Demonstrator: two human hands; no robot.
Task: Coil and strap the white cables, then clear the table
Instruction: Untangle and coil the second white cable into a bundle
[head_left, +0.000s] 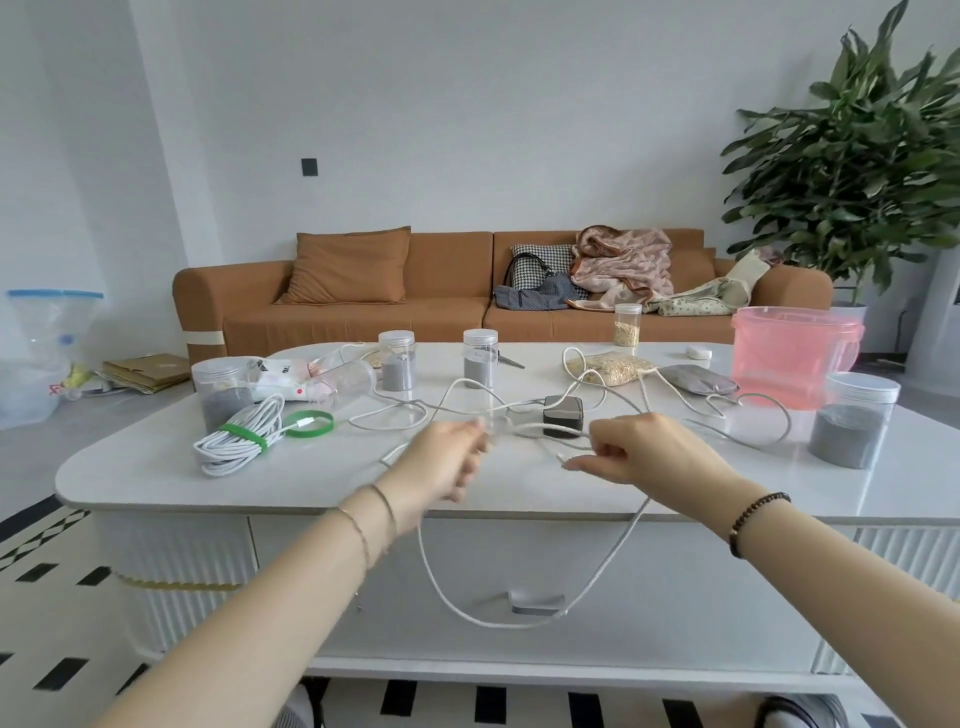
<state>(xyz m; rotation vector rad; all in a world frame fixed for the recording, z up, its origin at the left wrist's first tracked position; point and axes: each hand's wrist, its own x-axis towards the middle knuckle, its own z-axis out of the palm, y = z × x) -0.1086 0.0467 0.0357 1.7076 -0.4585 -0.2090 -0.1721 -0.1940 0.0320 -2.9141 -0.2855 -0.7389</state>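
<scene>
A loose white cable (457, 387) sprawls in loops across the middle of the white table (156, 483), and part of it hangs in a long loop (483, 618) below the front edge. My left hand (441, 462) grips the cable near the table's middle. My right hand (649, 452) pinches the same cable close to its plug end. A coiled white cable (234, 441) bound with a green strap lies at the left. Beside it lies a loose green strap ring (310, 423). A dark grey charger block (563, 414) sits between my hands, further back.
Several clear jars of grey sand (852, 421) (397, 361) (479, 358) (221, 389) stand around the table. A pink plastic basket (795, 358) is at the back right. A bag of grain (613, 369), a grey pouch (698, 379) and scissors (511, 361) lie behind. An orange sofa (363, 312) stands beyond.
</scene>
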